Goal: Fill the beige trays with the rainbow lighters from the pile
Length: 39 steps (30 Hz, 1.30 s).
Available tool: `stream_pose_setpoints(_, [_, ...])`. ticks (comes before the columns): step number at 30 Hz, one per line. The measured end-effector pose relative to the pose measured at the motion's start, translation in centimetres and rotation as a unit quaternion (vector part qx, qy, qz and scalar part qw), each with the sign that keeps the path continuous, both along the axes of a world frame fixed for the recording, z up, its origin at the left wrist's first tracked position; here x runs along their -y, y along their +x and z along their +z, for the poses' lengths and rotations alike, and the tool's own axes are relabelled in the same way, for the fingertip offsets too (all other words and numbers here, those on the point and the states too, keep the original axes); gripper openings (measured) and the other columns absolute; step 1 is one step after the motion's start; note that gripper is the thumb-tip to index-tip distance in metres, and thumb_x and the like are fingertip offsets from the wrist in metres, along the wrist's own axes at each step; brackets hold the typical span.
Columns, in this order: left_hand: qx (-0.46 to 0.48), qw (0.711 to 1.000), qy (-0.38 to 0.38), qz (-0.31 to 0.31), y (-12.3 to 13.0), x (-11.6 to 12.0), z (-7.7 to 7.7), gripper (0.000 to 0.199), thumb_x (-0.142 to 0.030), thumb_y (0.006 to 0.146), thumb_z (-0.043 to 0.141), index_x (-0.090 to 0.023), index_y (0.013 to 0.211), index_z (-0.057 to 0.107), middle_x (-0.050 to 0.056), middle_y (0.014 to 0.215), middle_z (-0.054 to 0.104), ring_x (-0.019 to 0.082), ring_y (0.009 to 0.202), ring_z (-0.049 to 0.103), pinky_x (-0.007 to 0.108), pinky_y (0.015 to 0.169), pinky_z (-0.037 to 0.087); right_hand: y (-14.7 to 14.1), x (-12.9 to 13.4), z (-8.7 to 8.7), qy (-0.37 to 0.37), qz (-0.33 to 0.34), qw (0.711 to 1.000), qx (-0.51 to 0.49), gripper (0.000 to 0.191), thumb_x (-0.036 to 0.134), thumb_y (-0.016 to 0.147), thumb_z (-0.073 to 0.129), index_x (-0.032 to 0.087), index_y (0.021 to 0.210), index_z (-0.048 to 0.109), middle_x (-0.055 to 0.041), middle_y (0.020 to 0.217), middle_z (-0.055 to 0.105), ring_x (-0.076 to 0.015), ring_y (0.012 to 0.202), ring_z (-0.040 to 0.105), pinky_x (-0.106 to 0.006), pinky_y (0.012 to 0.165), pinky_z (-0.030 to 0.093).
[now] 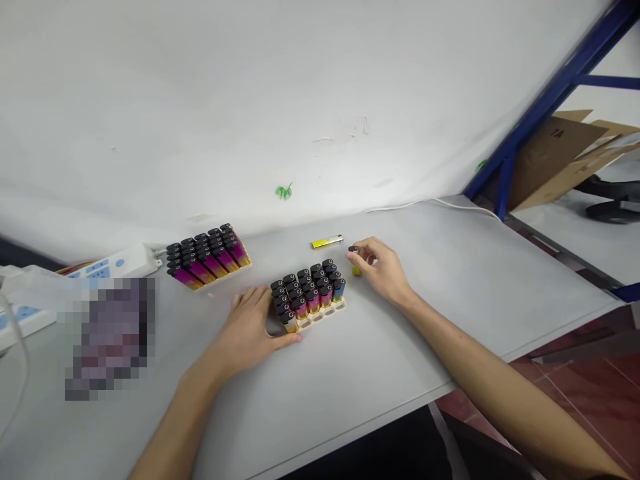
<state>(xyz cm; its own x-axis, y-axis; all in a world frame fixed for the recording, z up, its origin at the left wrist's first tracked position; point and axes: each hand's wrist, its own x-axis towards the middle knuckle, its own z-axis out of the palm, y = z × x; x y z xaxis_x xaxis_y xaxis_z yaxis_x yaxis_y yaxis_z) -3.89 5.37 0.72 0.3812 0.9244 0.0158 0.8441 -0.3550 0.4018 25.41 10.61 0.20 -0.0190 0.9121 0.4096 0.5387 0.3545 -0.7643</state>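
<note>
In the head view my left hand (250, 330) rests against the left side of a cream tray (320, 316), its fingers spread around the tray's corner. Several black-topped cylinders (313, 299) stand upright in this tray, with pink, blue and yellowish bodies; some holes along its front edge show bare. To the right of the tray, my right hand (381, 270) pinches a yellow cylinder with a black top (356, 269) between thumb and fingers. A yellow and silver lighter-shaped piece (327, 242) lies flat behind the tray.
A second tray (223, 277) full of purple and yellow black-topped cylinders stands at the back left. White power strips (120, 262) and a pixelated object (113, 340) are at the left. A white cable, blue frame (507, 177) and cardboard box (555, 160) are at the right.
</note>
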Motion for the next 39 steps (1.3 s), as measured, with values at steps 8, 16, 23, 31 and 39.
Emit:
stream_pose_setpoints(8, [-0.002, 1.0, -0.002, 0.001, 0.0, -0.1, 0.1, 0.066, -0.064, 0.071, 0.074, -0.024, 0.121, 0.054, 0.007, 0.114, 0.061, 0.035, 0.117, 0.052, 0.05, 0.106, 0.032, 0.1, 0.3, 0.7, 0.009, -0.014, 0.999, -0.043, 0.025, 0.047, 0.09, 0.063, 0.022, 0.092, 0.066, -0.004, 0.086, 0.065, -0.0167, 0.073, 0.06, -0.032, 0.069, 0.048])
stream_pose_setpoints(16, [0.017, 1.0, 0.014, 0.003, 0.3, 0.2, -0.1, 0.076, -0.063, 0.066, 0.078, -0.021, 0.123, 0.051, 0.01, 0.119, 0.056, 0.037, 0.119, 0.05, 0.052, 0.102, 0.037, -0.9, 4.2, 5.5, 0.102, 0.033, 0.985, -0.132, 0.028, 0.042, 0.085, 0.074, 0.023, 0.103, 0.063, 0.0, 0.081, 0.068, -0.0148, 0.066, 0.066, -0.03, 0.063, 0.055])
stream_pose_setpoints(23, [0.125, 0.992, 0.021, 0.014, 0.9, 0.7, -0.4, 0.115, -0.059, 0.069, 0.08, -0.027, 0.153, 0.008, 0.018, 0.145, 0.043, 0.041, 0.137, 0.042, 0.061, 0.109, 0.034, -5.9, 8.7, 4.3, 0.158, 0.117, 0.966, 0.169, 0.018, 0.036, 0.096, 0.063, 0.019, 0.101, 0.064, -0.0013, 0.083, 0.074, -0.0104, 0.061, 0.066, -0.023, 0.051, 0.047])
stream_pose_setpoints(31, [0.208, 0.978, 0.0, 0.019, 1.3, 0.7, -1.2, 0.121, -0.053, 0.072, 0.081, -0.029, 0.154, -0.005, 0.015, 0.129, 0.052, 0.036, 0.125, 0.054, 0.06, 0.102, 0.043, -7.0, 8.6, 3.2, 0.143, 0.097, 0.934, 0.314, 0.021, 0.037, 0.102, 0.05, 0.019, 0.098, 0.06, -0.0013, 0.08, 0.072, -0.0129, 0.062, 0.065, -0.027, 0.047, 0.029])
stream_pose_setpoints(39, [0.222, 0.974, -0.001, 0.039, 1.9, 0.9, -0.9, 0.119, -0.049, 0.071, 0.081, -0.028, 0.153, -0.004, 0.011, 0.121, 0.058, 0.033, 0.118, 0.059, 0.055, 0.098, 0.048, -7.0, 8.1, 5.3, 0.077, 0.127, 0.901, 0.406, 0.015, 0.032, 0.099, 0.057, 0.019, 0.094, 0.059, -0.0006, 0.079, 0.068, -0.0135, 0.059, 0.06, -0.029, 0.046, 0.02])
